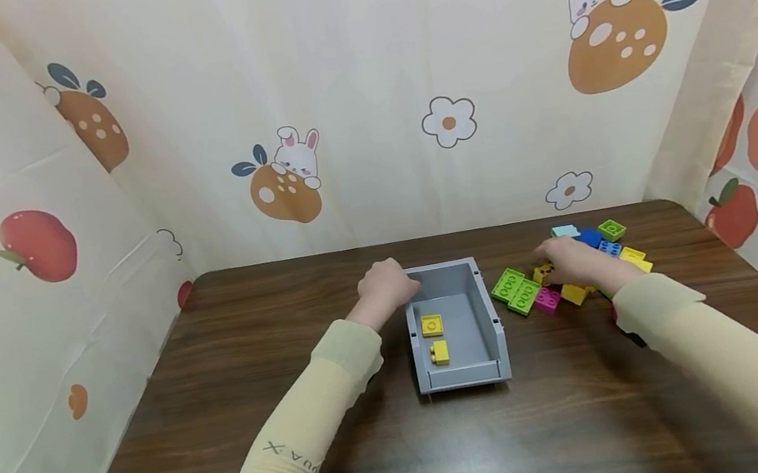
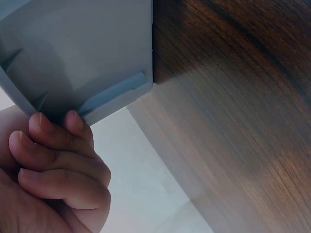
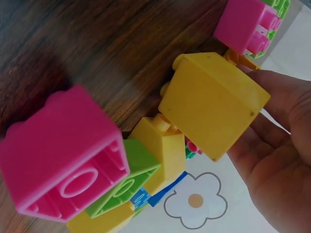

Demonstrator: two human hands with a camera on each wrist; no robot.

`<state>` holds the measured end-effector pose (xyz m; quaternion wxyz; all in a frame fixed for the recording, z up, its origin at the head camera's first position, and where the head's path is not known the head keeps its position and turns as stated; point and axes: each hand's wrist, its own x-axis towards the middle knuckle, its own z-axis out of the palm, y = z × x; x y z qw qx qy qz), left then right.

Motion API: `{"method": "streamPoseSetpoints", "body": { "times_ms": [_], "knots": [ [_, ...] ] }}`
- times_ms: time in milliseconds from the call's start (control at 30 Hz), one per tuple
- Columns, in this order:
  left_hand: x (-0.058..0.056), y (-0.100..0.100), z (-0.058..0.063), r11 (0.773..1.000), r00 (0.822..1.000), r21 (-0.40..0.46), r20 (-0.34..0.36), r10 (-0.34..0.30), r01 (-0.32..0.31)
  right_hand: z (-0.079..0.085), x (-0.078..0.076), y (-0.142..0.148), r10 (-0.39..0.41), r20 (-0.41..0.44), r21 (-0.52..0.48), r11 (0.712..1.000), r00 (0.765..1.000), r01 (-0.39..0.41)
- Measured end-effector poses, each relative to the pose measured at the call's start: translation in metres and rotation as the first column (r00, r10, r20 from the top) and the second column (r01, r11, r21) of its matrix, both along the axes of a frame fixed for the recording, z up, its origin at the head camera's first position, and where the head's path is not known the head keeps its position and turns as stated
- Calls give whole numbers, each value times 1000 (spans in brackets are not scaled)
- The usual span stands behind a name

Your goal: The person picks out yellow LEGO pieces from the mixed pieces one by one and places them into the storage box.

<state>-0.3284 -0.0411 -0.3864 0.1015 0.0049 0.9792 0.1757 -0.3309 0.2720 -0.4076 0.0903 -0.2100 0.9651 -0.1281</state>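
Head view: bricks [image 1: 575,294] cluttered beside bin [image 1: 468,331], curtain [image 1: 349,64] behind.

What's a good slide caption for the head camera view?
Left hand gripping a gray bin with two yellow bricks inside, right hand among colorful toy bricks on a dark tabletop.

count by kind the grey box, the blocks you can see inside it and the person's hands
grey box: 1
yellow blocks seen inside it: 2
left hand plus right hand: 2
total: 5
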Motion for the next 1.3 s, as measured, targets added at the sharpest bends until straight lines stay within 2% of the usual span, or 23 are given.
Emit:
{"method": "streamPoseSetpoints", "body": {
  "times_ms": [500,867,1300],
  "knots": [
    [1,1,0,1000,1000,9,0,5,-5,-4,-4,-6,-17,30,87,996,999,14],
    [1,0,1,1000,1000,13,-2,4,-4,-1,-6,-7,-11,19,133,991,1000,8],
    [0,0,-1,1000,1000,7,-11,5,-5,8,-5,-9,33,-16,117,993,999,-31]
  ]
}}
